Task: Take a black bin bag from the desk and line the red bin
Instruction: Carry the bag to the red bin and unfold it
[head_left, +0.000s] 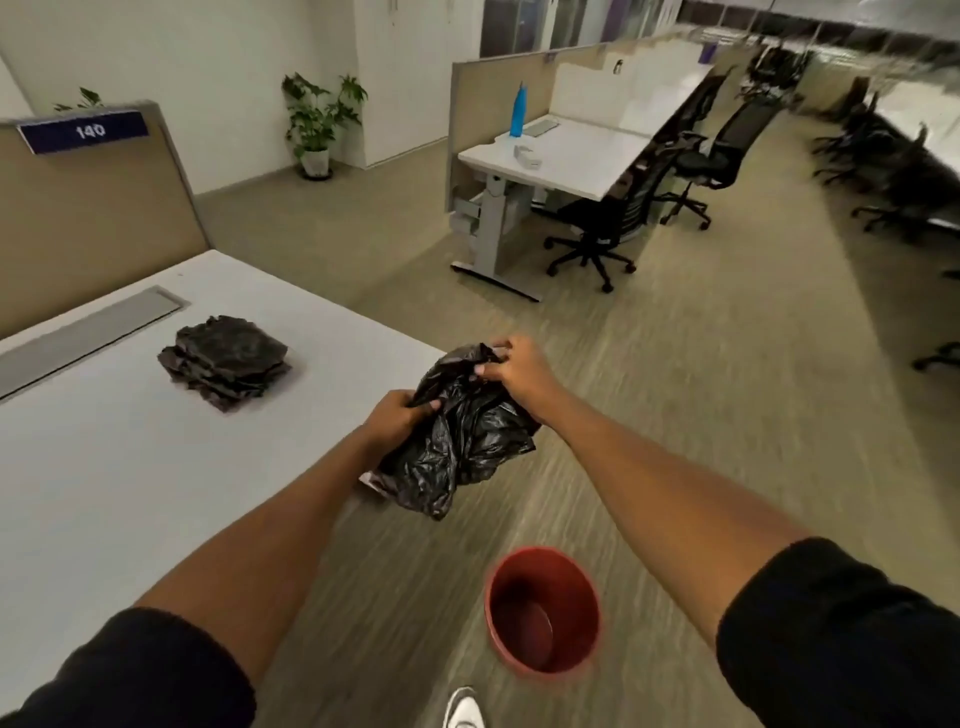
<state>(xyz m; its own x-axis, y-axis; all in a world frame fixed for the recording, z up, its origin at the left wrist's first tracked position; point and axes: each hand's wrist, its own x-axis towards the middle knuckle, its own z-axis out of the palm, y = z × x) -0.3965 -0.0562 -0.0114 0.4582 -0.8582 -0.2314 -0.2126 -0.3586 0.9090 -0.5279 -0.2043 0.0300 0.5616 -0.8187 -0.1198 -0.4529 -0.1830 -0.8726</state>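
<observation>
A crumpled black bin bag (462, 441) hangs in the air beside the corner of the white desk (130, 467). My left hand (397, 418) grips its left side and my right hand (511, 371) pinches its top edge. Below them, on the carpet, stands the red bin (543, 610), upright, with nothing inside it. A stack of folded black bin bags (224, 359) lies on the desk to the left of my hands.
A beige partition with a sign reading 140 (83, 131) backs the desk. Across the aisle stand another desk (556, 156) with a blue bottle (518, 111) and black office chairs (597, 228). A potted plant (317, 124) is by the far wall. My white shoe (464, 709) is near the bin.
</observation>
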